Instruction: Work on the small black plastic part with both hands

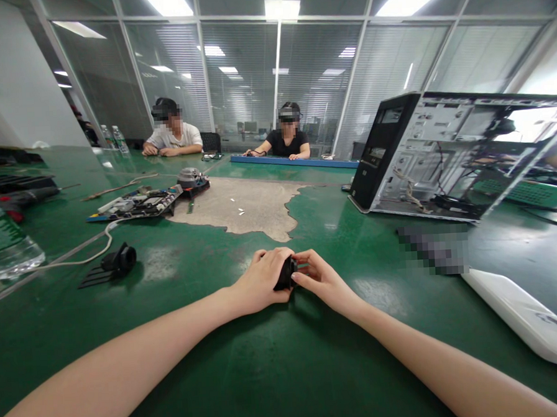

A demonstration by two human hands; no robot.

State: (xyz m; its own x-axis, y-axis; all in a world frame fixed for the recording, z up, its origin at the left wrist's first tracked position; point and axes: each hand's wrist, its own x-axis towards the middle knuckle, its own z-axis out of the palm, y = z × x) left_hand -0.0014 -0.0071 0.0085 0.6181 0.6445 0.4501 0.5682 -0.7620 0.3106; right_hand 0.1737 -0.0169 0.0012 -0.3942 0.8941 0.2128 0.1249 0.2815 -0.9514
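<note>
A small black plastic part (pixel 284 275) stands on or just above the green table in front of me, mostly covered by my fingers. My left hand (pixel 262 278) is wrapped over it from the left, with the thumb at its near side. From the right, my right hand (pixel 320 277) closes its thumb and fingertips on the part's right end. Off to the left lies another black plastic piece (pixel 120 260) with a round opening and long thin prongs.
A circuit board (pixel 138 200) with a grey cable lies left on the table (pixel 250 372). At right stand an opened computer case (pixel 382 156) and a white rounded device (pixel 522 314). A plastic bottle (pixel 7 241) is at left. Two people sit across the table.
</note>
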